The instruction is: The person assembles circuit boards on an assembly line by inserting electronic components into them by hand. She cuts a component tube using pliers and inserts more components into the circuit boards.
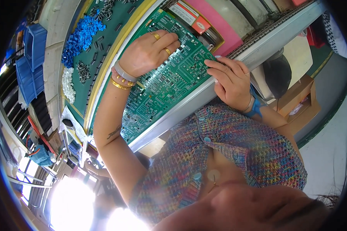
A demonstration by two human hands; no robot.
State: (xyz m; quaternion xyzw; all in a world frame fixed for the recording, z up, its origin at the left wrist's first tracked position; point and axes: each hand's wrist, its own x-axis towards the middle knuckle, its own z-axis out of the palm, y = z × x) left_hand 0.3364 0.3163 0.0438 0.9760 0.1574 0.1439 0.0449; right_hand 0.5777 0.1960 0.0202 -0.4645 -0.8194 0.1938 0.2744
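Note:
A large green circuit board (pixel 181 82) lies along a metal rail, with many small parts on it. My left hand (pixel 144 54), with gold rings and bracelets, is over its upper part. Its fingers are curled down to the board; their tips are hidden, so what they may pinch does not show. At the board's right corner is my right hand (pixel 232 81), a blue strap (pixel 255 107) around its wrist. Its fingers stretch out loosely, with the fingertips at the board's edge and the thumb apart from them.
Blue components (pixel 81 38), white connectors (pixel 68 85) and small metal parts (pixel 83 72) lie in piles on a green surface to the left. Blue bins (pixel 30 63) stand farther left. A red-and-white box (pixel 189 17) sits beyond the board. A cardboard box (pixel 302 102) is at right.

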